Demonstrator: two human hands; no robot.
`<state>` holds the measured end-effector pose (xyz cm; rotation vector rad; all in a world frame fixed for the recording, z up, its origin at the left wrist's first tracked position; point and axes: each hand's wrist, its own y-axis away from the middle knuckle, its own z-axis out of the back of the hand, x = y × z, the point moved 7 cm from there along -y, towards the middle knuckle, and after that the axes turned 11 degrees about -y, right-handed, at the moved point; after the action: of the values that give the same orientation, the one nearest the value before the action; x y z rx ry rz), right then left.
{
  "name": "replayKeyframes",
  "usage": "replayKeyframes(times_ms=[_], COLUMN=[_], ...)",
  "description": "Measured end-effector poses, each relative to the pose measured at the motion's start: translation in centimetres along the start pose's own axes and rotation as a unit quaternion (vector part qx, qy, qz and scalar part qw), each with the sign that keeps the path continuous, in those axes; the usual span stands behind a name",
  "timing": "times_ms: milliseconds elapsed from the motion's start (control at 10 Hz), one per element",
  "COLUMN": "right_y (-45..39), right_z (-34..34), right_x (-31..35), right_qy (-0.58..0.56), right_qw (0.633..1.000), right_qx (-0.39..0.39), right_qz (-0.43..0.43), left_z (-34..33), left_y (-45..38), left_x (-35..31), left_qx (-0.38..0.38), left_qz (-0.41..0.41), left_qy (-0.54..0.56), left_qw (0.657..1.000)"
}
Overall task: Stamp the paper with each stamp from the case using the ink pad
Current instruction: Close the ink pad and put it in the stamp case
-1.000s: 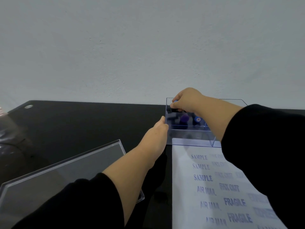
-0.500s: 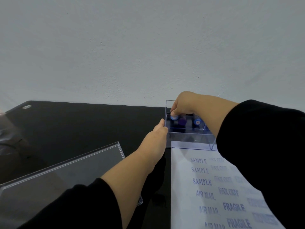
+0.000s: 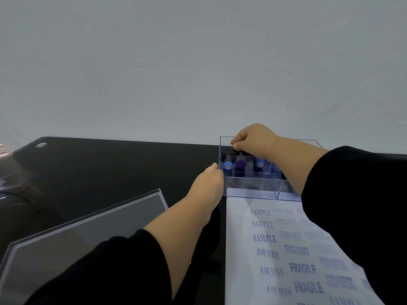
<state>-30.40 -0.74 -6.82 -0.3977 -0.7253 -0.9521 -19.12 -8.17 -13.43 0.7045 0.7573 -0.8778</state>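
Over the case (image 3: 248, 180), right hand (image 3: 253, 139) reached in, fingers curled, hold hidden | left hand (image 3: 211, 179) pressed case's near-left side, grip unclear | stamps (image 3: 240, 164) under right hand | paper (image 3: 275, 249) toward wrists | risk: sleeve (image 3: 356, 216) over the prints could smudge them

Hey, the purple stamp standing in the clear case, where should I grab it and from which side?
Pinch the purple stamp by its rounded knob top, coming straight down through the open top of the clear case. It appears to stand upright between two blue-capped stamps, and the walls block any sideways approach, so a fingertip pinch from above likely suits best.
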Motion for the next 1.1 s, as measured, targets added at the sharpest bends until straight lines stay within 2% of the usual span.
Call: replayKeyframes(times_ms=[200, 300, 400, 500, 700, 900, 1100], right_y=[3.0, 5.1, 7.8, 11.0, 17.8, 22.5, 24.8], right_z=[2.2, 3.6, 5.3, 6.9, 11.2, 15.1, 16.2], right_x=[-0.7, -0.9, -1.4, -2.7, -7.5, -12.6, -17.7], right_qy=[-0.015, -0.013, 0.017, 0.063, 0.171, 0.208, 0.195], right_qw=[1.0, 1.0, 1.0, 0.996, 0.973, 0.957, 0.952], right_qx=[-0.014, -0.017, 0.008, 0.057, 0.099, 0.092, 0.062], right_qz=[0.001, -0.001, -0.012, -0.039, -0.117, -0.182, -0.229], left_z=[0.9, 1.0, -0.2, -2.2, -8.4, -14.1, -18.1], left_y=[4.0, 5.8, 8.0, 11.2, 16.9, 19.2, 18.3], left_x=[-1.3, -0.9, -1.9, -3.6, -6.5, -7.8, -7.2], left_qx=[-0.035, -0.047, -0.029, 0.017, 0.142, 0.225, 0.212], left_qz=[-0.008, 0.059, 0.06, 0.026, -0.083, -0.189, -0.225], left_qy=[0.055, 0.135, 0.033, -0.035, -0.125, -0.255, -0.418], left_qw=[0.998, 0.988, 0.997, 0.999, 0.979, 0.921, 0.854])
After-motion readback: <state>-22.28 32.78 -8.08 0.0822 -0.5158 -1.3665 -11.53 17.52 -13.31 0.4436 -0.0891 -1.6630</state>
